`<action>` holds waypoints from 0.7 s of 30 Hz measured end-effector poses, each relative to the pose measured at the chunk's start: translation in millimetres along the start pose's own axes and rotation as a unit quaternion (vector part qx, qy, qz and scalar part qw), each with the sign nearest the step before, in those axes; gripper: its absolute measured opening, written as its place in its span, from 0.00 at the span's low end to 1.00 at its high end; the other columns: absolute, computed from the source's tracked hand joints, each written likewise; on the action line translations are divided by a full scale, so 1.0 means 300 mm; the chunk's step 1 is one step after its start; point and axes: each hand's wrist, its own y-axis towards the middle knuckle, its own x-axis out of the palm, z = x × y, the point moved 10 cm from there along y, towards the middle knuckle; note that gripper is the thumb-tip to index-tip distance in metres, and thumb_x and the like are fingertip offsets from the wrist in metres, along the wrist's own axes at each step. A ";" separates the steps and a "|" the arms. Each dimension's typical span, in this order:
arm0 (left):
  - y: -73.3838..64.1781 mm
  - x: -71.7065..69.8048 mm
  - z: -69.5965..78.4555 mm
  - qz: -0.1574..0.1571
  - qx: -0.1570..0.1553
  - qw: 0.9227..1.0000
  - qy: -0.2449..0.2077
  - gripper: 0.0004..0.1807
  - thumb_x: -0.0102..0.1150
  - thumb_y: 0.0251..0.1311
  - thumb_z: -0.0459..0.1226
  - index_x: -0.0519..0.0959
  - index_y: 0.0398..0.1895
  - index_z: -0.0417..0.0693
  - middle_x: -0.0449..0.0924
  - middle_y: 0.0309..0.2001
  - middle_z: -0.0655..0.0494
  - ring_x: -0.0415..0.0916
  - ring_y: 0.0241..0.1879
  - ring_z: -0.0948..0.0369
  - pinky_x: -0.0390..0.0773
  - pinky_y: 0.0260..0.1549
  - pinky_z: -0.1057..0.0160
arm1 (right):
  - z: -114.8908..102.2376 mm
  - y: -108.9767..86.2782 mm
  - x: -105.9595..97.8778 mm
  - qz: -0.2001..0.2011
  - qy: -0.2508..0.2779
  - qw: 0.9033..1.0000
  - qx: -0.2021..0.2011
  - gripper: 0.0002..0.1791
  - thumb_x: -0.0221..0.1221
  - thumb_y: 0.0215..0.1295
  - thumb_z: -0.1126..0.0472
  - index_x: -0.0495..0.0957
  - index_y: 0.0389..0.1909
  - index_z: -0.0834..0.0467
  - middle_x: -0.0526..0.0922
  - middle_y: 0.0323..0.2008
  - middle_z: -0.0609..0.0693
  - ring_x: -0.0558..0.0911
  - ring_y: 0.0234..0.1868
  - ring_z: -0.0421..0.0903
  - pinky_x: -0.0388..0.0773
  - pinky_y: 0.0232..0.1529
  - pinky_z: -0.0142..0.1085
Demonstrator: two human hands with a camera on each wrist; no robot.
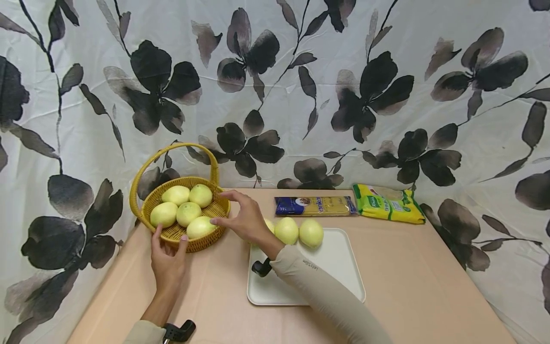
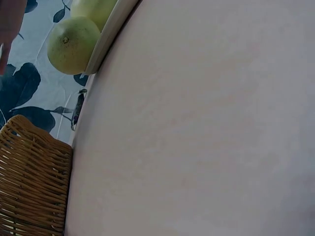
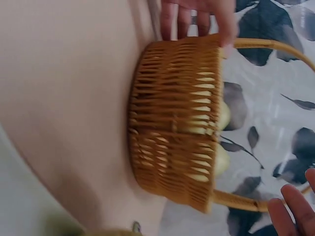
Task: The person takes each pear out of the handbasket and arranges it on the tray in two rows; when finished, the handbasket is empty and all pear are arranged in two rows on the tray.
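Observation:
A yellow wicker basket with a tall handle holds several pale yellow-green round fruits. My left hand holds the basket's near left side, thumb at the front rim and other fingers along the outer wall. At the basket's right side, my right hand has its thumb and index finger spread apart, the thumb close to the front right fruit. Nothing shows between its fingers. In the right wrist view, the fingers of my right hand appear near the handle.
Right of the basket lies a white tray, with pale fruits at its back edge, partly behind my right arm. Behind it are a blue-and-yellow pasta packet and a green-and-yellow bag. A floral curtain hangs behind the table.

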 end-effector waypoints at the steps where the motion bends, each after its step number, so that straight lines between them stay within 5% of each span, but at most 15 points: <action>1: 0.001 0.000 0.001 0.000 0.001 1.000 0.000 0.45 0.63 0.75 0.44 0.50 0.87 0.61 0.56 0.84 0.47 0.59 0.82 0.47 0.68 0.74 0.70 | 0.005 0.006 0.020 -0.005 -0.009 1.000 0.002 0.35 0.81 0.56 0.47 0.82 0.65 0.43 0.85 0.64 0.40 0.80 0.68 0.42 0.76 0.71 0.45; 9: 0.001 -0.001 0.002 0.003 0.002 1.000 0.005 0.45 0.63 0.75 0.44 0.50 0.87 0.59 0.55 0.84 0.48 0.58 0.82 0.48 0.67 0.78 0.60 | 0.042 0.030 0.158 -0.039 -0.068 0.997 0.006 0.32 0.79 0.58 0.46 0.83 0.64 0.47 0.87 0.61 0.43 0.81 0.68 0.42 0.49 0.87 0.47; 21: 0.002 0.006 -0.005 0.000 -0.004 1.000 -0.001 0.45 0.62 0.76 0.42 0.49 0.87 0.62 0.52 0.86 0.50 0.56 0.83 0.49 0.64 0.79 0.59 | 0.073 0.064 0.272 -0.067 -0.138 0.988 0.025 0.29 0.77 0.59 0.42 0.84 0.60 0.45 0.89 0.58 0.39 0.84 0.62 0.38 0.48 0.86 0.54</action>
